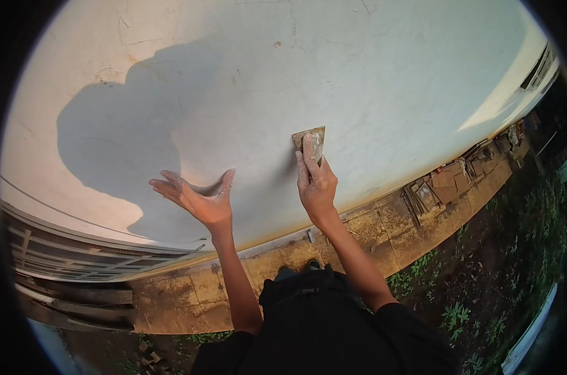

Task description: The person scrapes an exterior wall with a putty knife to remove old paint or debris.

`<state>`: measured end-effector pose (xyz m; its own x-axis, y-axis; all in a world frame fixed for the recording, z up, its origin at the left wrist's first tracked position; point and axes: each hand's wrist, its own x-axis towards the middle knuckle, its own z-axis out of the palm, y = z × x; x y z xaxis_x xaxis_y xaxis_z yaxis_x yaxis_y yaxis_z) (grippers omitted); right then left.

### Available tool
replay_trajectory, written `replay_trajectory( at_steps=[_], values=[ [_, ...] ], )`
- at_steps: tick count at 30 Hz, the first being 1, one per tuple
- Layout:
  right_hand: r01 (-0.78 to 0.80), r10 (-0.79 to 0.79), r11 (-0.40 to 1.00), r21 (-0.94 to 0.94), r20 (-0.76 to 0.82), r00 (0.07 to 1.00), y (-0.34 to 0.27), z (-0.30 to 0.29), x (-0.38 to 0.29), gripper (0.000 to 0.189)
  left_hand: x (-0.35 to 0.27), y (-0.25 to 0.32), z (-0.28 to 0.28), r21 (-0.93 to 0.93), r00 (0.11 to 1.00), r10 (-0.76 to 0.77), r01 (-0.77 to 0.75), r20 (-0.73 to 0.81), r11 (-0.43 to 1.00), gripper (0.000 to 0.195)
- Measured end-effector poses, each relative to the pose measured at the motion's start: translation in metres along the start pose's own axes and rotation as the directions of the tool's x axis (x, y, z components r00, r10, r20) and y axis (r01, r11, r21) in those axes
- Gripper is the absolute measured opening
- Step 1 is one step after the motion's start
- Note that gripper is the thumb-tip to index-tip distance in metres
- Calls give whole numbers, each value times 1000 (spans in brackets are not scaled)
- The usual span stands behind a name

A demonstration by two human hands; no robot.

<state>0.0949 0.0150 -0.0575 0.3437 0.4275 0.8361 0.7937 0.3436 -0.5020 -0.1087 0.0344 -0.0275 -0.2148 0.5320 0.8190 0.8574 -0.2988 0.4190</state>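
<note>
A pale painted wall (246,103) with fine cracks and small chipped spots fills the upper part of the head view. My right hand (317,183) grips a worn putty knife (318,138), its wide blade edge pointing up the wall and its face smeared with residue. One finger lies extended along the blade. To the left, my left hand (199,199) is spread with thumb and fingers apart, holding nothing, close to the wall; whether it touches the surface I cannot tell. Whitish dust coats the fingers of both hands. My shadow falls across the wall.
A stained paved strip (194,290) runs along the wall's foot. Broken boards and flat scraps (445,185) are piled on it at the right. Window grilles (86,258) and stacked planks (91,304) are at the lower left. Soil with green plants (454,316) borders the paving.
</note>
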Motion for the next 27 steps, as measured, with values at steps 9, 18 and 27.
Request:
replay_trajectory(
  at_steps=[9, 18, 27],
  values=[
    [-49, 52, 998, -45, 48, 998, -11, -6, 22, 53, -3, -5, -4, 28, 1000, 13, -13, 22, 1000, 130],
    [-163, 167, 986, -41, 144, 975, 11, 1, -44, 53, -3, -4, 2, -4, 1000, 26, -26, 14, 1000, 131],
    [-63, 62, 998, 13, 31, 998, -21, -6, 46, 54, -2, -8, 1, 18, 999, 35, -35, 0, 999, 131]
  ],
)
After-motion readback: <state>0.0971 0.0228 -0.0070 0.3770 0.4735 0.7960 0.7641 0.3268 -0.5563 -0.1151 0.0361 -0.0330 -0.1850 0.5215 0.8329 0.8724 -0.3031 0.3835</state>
